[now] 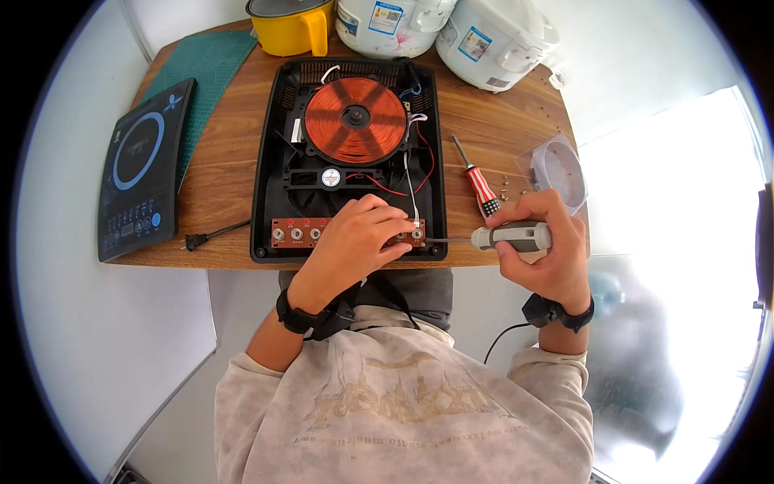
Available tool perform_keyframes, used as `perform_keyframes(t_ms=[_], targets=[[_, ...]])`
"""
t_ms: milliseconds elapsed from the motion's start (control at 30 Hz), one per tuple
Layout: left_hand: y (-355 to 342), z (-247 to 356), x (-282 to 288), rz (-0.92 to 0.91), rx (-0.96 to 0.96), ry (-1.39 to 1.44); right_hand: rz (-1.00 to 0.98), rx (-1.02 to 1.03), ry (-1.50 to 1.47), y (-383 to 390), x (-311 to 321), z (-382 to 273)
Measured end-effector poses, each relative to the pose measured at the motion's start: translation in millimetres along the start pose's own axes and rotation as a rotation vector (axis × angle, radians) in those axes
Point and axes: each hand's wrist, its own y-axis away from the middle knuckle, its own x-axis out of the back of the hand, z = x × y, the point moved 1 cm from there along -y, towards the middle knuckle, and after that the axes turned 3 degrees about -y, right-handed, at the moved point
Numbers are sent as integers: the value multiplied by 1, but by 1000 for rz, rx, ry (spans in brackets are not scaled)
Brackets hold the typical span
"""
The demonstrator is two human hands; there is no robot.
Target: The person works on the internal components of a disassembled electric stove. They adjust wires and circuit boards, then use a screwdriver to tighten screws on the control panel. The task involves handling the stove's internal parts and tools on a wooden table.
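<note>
An open black induction cooker base (268, 185) lies in front of me, its round copper coil (326, 121) exposed. Along its near edge runs a narrow reddish-brown circuit board (305, 234) with round buttons. My left hand (355, 238) covers the middle of this board, thumb and fingers closed around its right part beside a small white wire plug. In my right hand (556, 250) is a grey-and-white screwdriver (516, 237), held level. Its shaft points left, with the tip at the board's right end; whether it touches cannot be made out.
A black glass cooker top (133, 173) lies left, partly on a green cutting mat (214, 60). Behind stand a yellow pot (282, 32) and two white rice cookers (387, 28). Rightward are a striped-handle screwdriver (481, 189), loose screws (505, 194) and a clear round container (560, 173).
</note>
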Motion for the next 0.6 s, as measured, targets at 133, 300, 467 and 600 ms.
perform_keyframes(t_ms=[133, 300, 467, 600], targets=[[2, -8, -3, 2, -1, -4, -10, 9, -6, 0, -6, 2], [3, -11, -5, -16, 13, -7, -17, 45, -27, 4, -6, 4], [5, -8, -4, -24, 29, 0, -39, 43, -22, 5, -6, 2], [6, -9, -4, -25, 18, -3, -44, 54, -11, 5, -7, -1]])
